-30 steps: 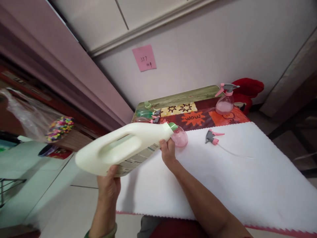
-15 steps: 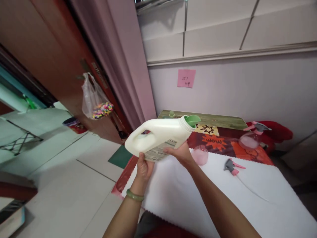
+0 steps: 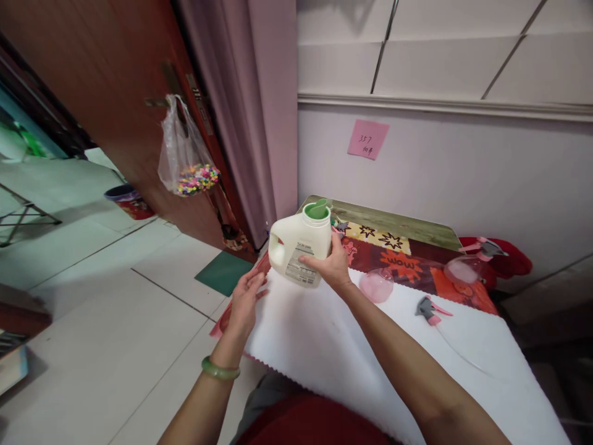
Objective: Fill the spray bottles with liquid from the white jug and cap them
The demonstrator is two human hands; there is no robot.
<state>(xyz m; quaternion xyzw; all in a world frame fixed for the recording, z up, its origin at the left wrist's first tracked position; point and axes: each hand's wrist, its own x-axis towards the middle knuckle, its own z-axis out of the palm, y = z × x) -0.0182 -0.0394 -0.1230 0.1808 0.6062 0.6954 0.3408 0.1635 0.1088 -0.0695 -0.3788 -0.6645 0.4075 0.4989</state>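
My right hand [image 3: 332, 264] grips the side of a white plastic jug [image 3: 296, 238], which stands nearly upright over the left part of the table. A green pour spout [image 3: 319, 209] shows in its uncapped mouth, and a grey printed label faces me. My left hand [image 3: 248, 293] is apart from the jug, fingers loosely spread, holding nothing. Right of the jug stands a pink spray bottle body [image 3: 377, 285] without its head. A grey and pink trigger sprayer [image 3: 430, 310] with a long clear tube lies on the white table mat [image 3: 352, 358].
Another pink spray bottle [image 3: 466, 269] with its head on stands at the back right, before a red object [image 3: 514, 256]. A plastic bag [image 3: 183, 154] of colourful bits hangs from the door handle. A patterned bin [image 3: 130, 201] stands on the floor at left.
The jug has gone from tilted over the pink bottle to nearly upright and moved left. My left hand has let go of its base; my right still holds it. The view has swung left.
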